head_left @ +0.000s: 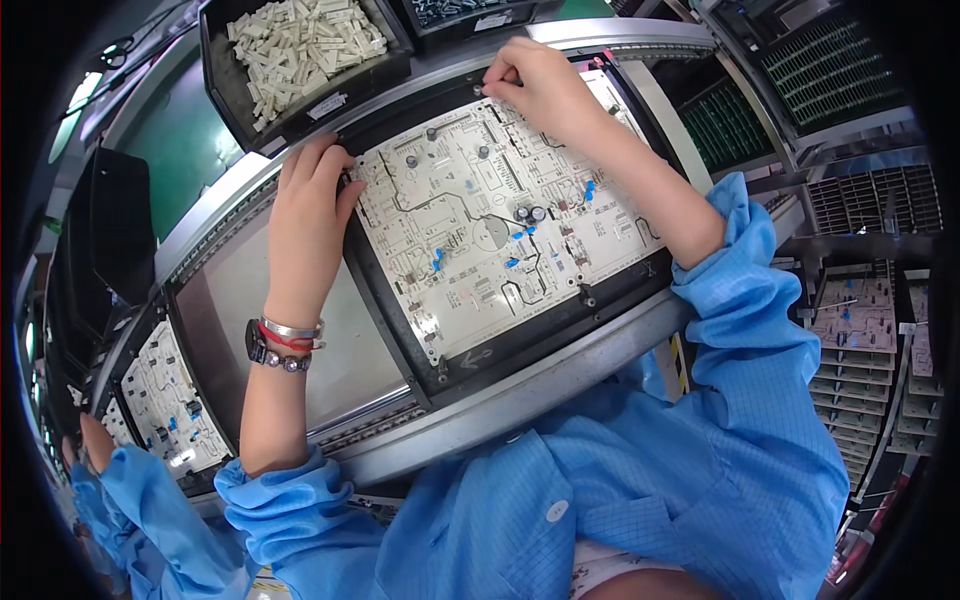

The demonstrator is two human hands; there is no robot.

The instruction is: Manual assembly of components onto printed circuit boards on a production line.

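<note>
A white printed circuit board (460, 265) with black traces, blue parts and small cylindrical capacitors (530, 214) lies in a black frame (395, 335). At the frame's far left corner is my left hand (312, 195), its fingers bent and its thumb and forefinger closed on a small dark part, mostly hidden. Over the far edge, my right hand (540, 88) pinches at a small metal clip (478, 90), with the fingertips covering part of it. Similar clips (589, 301) sit along the near edge.
A black bin (225, 75) of white connector-like pieces stands beyond the rail, beside another dark bin (460, 12). Metal conveyor rails (520, 345) run along both sides. Racks of boards (850, 370) stand at right. Another person's blue sleeve (165, 510) shows at lower left near more boards (170, 400).
</note>
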